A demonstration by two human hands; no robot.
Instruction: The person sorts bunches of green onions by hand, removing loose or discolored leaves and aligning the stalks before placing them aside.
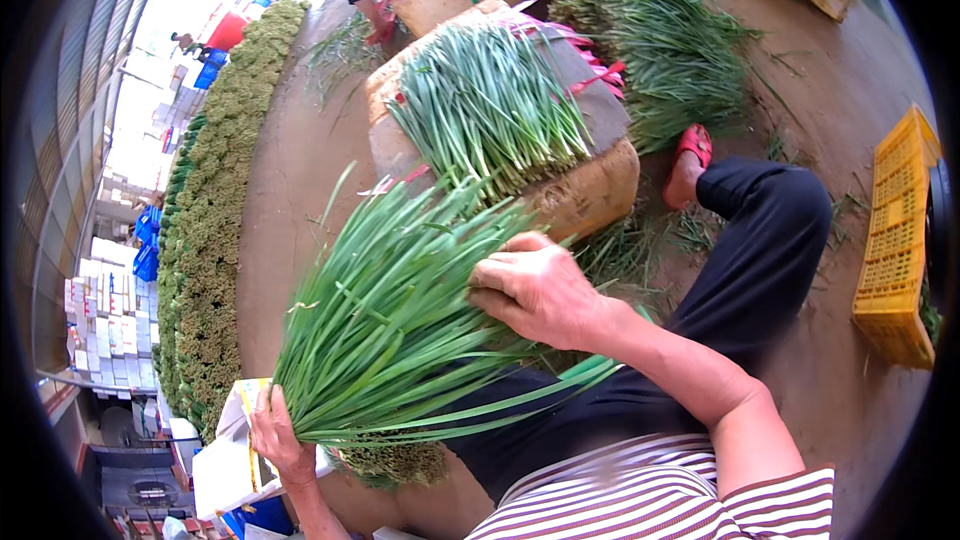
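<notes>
Left hand (pixel 283 435) is clamping garlic chives (pixel 385 315) at one end over the lap (pixel 580 412), apparently so they're fanning freely; right hand (pixel 540 290), apart, is curling against them, grip unclear; second pile (pixel 490 105) lying on tan block (pixel 590 192)

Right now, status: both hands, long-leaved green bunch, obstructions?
Left hand gripping long-leaved green bunch at lower left. Right hand curled at its right side. Tan boxy block, loaded with green stalks, just beyond.
</notes>
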